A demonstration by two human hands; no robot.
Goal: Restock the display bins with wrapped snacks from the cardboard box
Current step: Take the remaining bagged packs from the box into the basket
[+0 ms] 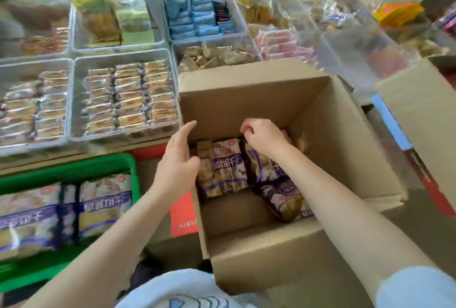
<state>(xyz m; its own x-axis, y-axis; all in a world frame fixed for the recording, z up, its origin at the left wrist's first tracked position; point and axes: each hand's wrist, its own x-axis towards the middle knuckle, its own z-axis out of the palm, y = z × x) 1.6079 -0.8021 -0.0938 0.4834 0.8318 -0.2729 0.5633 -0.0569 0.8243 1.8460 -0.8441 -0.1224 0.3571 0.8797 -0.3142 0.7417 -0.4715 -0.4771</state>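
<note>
An open cardboard box (340,139) stands in front of me with a few purple-and-gold wrapped snack packs (228,167) at its bottom. My left hand (179,159) hangs over the box's left wall, fingers straight and spread, close to the leftmost pack. My right hand (262,136) is inside the box with curled fingers pinching the top edge of a dark pack (261,162). A green basket (74,167) at the lower left holds the same kind of packs (103,204) laid side by side.
Clear plastic display bins (74,65) filled with rows of small wrapped snacks sit behind and left of the box. More bins with blue, pink and yellow packets stand farther back. A second cardboard box (419,110) is at the right.
</note>
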